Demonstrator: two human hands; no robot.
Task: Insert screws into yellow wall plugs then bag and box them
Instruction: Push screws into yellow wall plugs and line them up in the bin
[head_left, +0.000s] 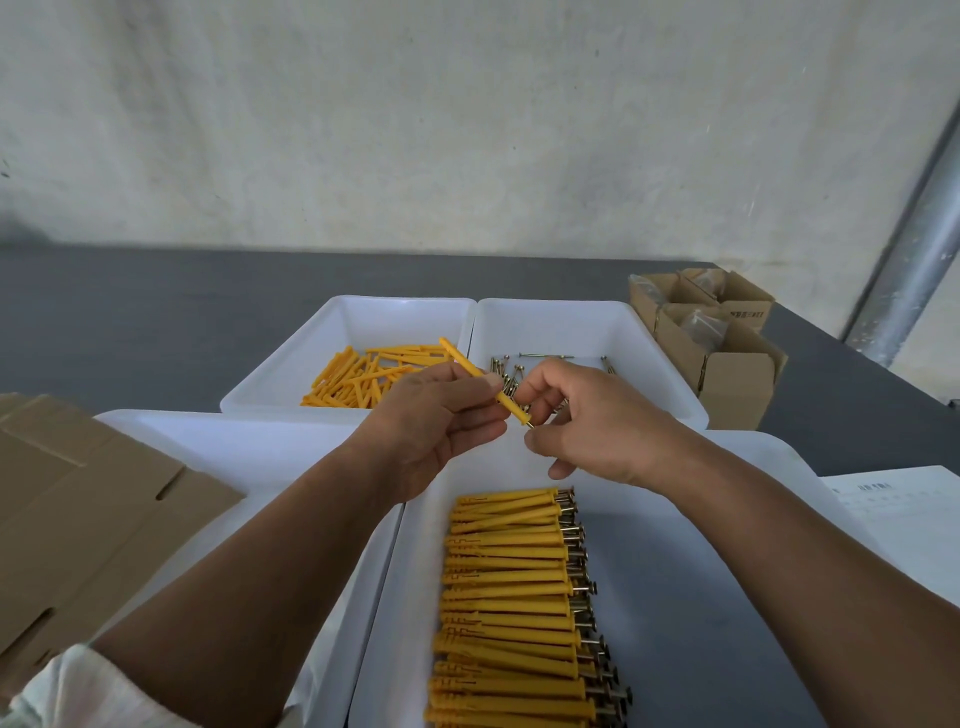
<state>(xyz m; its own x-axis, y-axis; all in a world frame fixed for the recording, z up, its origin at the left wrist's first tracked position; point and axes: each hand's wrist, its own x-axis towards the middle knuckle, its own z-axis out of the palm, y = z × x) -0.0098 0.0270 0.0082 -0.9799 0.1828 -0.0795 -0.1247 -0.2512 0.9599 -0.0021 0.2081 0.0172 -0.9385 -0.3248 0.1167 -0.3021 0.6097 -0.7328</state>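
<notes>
Plug (460, 357) – yellow, tilted – pinched by L hand (441, 421), thumb & fingers. R hand (597, 421) curls its fingers at the plug's lower end, where a screw tip (530, 425) peeks out – can't tell if it grips. Assembled plugs (509, 597) lie in a row in near bin (701, 597).

Screw (529, 425): right hand (597, 421) is hiding all but the tip. Assembled plugs (509, 597): bottom edge is cutting off the row.

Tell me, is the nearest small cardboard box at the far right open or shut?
Open. The cardboard box has its flaps spread, and a clear bag shows inside it.
</notes>
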